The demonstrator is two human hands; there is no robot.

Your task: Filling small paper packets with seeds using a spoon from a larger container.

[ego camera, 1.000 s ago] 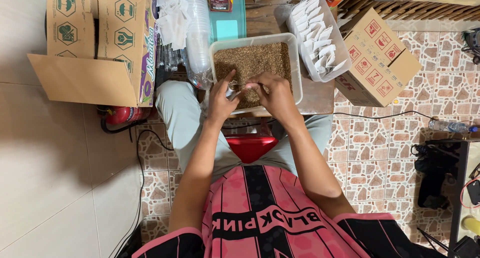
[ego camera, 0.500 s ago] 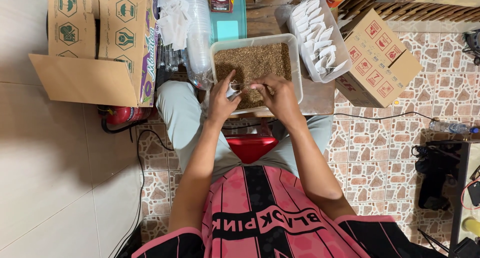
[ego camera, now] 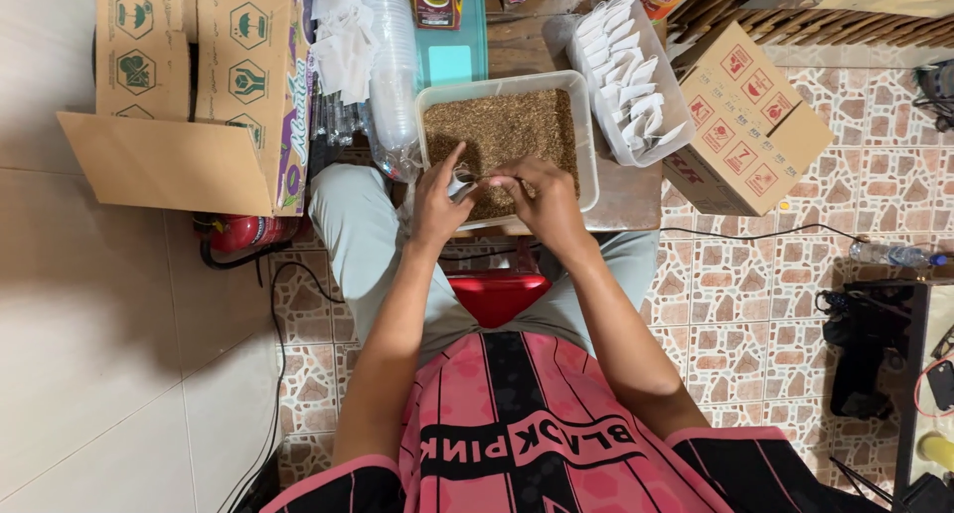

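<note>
- The left hand (ego camera: 437, 200) pinches a small white sachet (ego camera: 460, 182) between thumb and fingers; the right hand (ego camera: 545, 200) closes fingertips on something thin at the sachet's mouth, too small to tell.
- The sachet sits between both hands, nearer the left, above the near edge of the clear tub (ego camera: 588, 140) of brown granules (ego camera: 507, 125).
- Beyond, right, a basket of white sachets (ego camera: 626, 71); left, an open cardboard box (ego camera: 189, 95).
- The tub rests on a wooden table (ego camera: 626, 195) over a patterned tile floor (ego camera: 755, 304).

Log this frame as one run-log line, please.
left hand: holds small white sachet | right hand: pinches sachet top | below: tub of brown granules | right: basket of white sachets
</note>
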